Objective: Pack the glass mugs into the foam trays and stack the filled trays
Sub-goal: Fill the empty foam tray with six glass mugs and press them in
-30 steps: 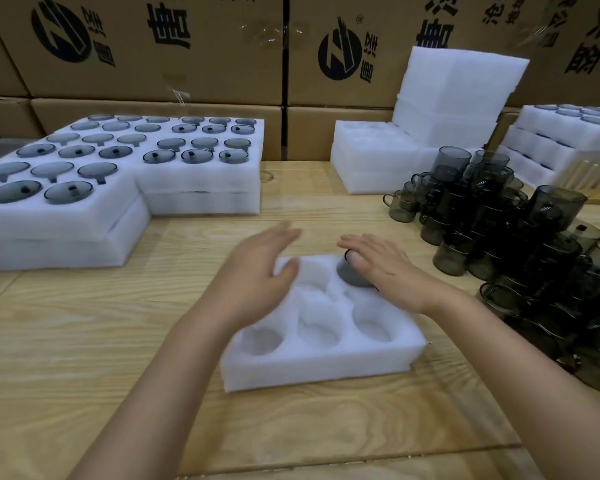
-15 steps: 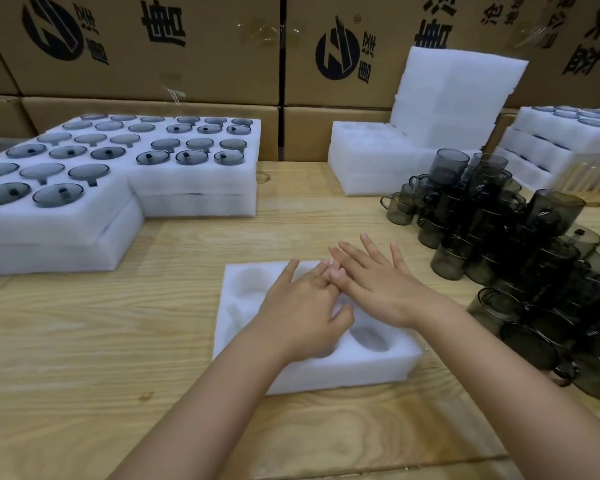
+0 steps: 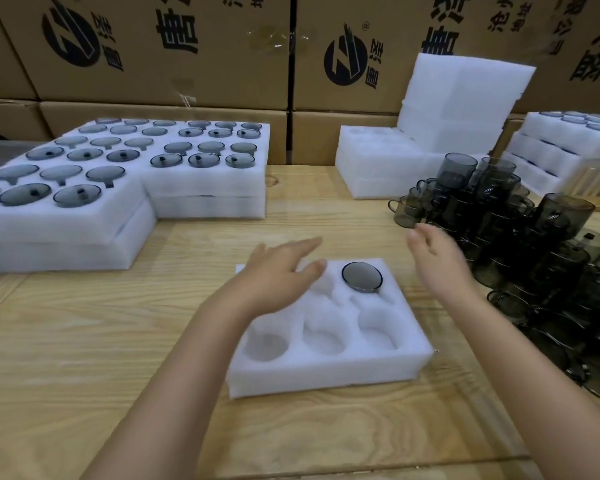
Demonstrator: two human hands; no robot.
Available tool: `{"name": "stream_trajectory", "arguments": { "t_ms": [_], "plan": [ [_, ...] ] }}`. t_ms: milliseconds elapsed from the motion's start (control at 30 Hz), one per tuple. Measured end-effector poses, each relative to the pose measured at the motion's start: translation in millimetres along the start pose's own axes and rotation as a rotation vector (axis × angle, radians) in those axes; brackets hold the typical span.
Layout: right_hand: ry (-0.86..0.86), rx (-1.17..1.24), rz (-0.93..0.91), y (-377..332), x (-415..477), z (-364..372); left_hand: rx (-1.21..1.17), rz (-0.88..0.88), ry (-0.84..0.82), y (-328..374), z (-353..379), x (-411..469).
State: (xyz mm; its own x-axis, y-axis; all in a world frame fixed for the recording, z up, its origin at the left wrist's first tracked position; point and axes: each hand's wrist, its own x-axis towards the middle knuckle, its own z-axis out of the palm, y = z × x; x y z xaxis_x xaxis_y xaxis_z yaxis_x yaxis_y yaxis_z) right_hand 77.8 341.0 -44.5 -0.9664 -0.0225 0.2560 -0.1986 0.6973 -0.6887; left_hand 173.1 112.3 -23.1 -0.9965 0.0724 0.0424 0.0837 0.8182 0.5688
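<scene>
Smoky grey glass mug [image 3: 362, 277] sits in the far-right pocket of the white foam tray [image 3: 326, 375]; five pockets are empty. Both relaxed, holding nothing: my left hand [image 3: 278, 275] over the tray, right hand [image 3: 437, 261] by the mug heap [image 3: 520, 244], where I'd grip another.

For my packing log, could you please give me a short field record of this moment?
tray: front three pockets empty
mug: in the tray's back-right pocket
left hand: open, over the tray's back-left corner
right hand: open, holding nothing, near the mug pile
mug pile: loose, right of the tray
filled trays: stacked at far left
</scene>
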Motion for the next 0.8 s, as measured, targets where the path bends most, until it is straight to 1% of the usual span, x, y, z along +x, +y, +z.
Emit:
{"name": "stream_trajectory", "arguments": {
  "t_ms": [33,67,100,133,167,200,233,333,400,467,533,633,700,800],
  "plan": [
    [0.060,-0.169,0.035,9.7,7.2,-8.7,0.010,-0.032,0.034,-6.7,-5.3,-0.2],
    [0.061,-0.333,0.103,18.8,13.1,-16.2,0.007,-0.067,0.049,-13.8,-9.0,0.1],
    [0.021,-0.439,0.205,26.2,17.2,-21.3,-0.024,-0.097,0.052,-20.4,-10.9,0.4],
    [-0.038,-0.485,0.303,32.3,19.4,-24.1,-0.093,-0.121,0.047,-26.8,-10.4,0.4],
    [-0.094,-0.502,0.363,35.6,19.9,-24.9,-0.193,-0.136,0.046,-32.8,-8.0,0.4],
    [-0.129,-0.509,0.378,37.3,19.4,-24.7,-0.310,-0.144,0.063,-38.3,-4.4,1.0],
    [-0.131,-0.493,0.365,38.7,19.2,-23.4,-0.439,-0.143,0.108,-43.2,-1.2,1.6],
    [-0.088,-0.470,0.265,38.9,16.0,-19.2,-0.910,-0.112,0.322,-56.3,4.3,2.9],
    [-0.098,-0.505,0.194,36.1,11.6,-15.4,-1.146,-0.109,0.384,-64.8,8.1,1.9],
    [-0.112,-0.524,0.109,30.1,7.6,-13.3,-1.280,-0.143,0.398,-72.1,14.9,0.7],
    [-0.182,-0.551,0.048,23.9,5.8,-12.8,-1.309,-0.163,0.384,-76.4,20.9,1.5],
    [-0.326,-0.536,0.033,15.4,6.2,-13.5,-1.245,-0.120,0.326,-77.8,24.9,3.4],
    [-0.356,-0.505,0.012,10.6,8.1,-17.3,-1.242,-0.113,0.310,-78.4,25.8,3.9],
    [-0.480,-0.566,-0.074,6.4,10.6,-25.0,-1.256,-0.109,0.302,-80.1,26.9,3.9]
  ]
}}
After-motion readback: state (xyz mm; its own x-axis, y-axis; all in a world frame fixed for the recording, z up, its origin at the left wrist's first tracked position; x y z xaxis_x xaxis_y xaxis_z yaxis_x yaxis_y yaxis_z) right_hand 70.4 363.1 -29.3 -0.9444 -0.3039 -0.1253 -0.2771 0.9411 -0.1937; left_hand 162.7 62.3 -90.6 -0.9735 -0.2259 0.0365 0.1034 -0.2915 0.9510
